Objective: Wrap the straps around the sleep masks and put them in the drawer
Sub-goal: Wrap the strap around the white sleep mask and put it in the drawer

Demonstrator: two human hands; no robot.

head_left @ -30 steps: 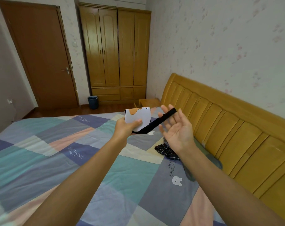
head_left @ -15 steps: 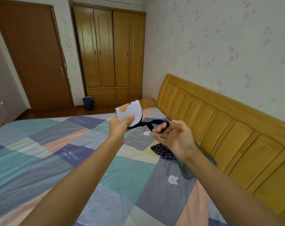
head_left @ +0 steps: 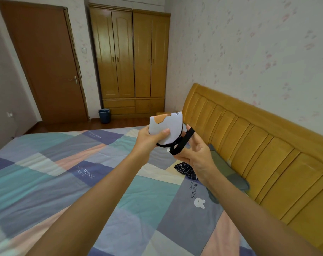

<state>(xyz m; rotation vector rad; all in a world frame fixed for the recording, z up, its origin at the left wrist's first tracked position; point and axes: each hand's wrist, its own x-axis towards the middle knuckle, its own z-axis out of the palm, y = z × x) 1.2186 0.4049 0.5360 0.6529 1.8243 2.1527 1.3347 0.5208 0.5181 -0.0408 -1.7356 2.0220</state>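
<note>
A bedroom is shown, with a patchwork quilt [head_left: 68, 183] spread over the bed, a yellow wooden headboard [head_left: 258, 145] along the papered wall, and a wooden wardrobe [head_left: 131, 60] beside a brown door [head_left: 44, 63] at the far end. Both arms are extended over the quilt. A folded white sleep mask [head_left: 167, 127] with an orange patch is clamped in the left hand [head_left: 148, 138], the thumb pressed on its near face. The black strap [head_left: 183, 143] is held by the right hand [head_left: 195, 154], just to the right of the mask: it is looped over the raised fingers and pinched at the loop's lower end. Compared with half a second earlier, the right hand is seen closer to the mask, and the strap, then stretched nearly level between the hands, is now drawn up in a steep loop against the mask's right edge. A dark checked sleep mask [head_left: 186, 169] lies on the quilt below the right hand, near a grey-green pillow [head_left: 229, 174].
</note>
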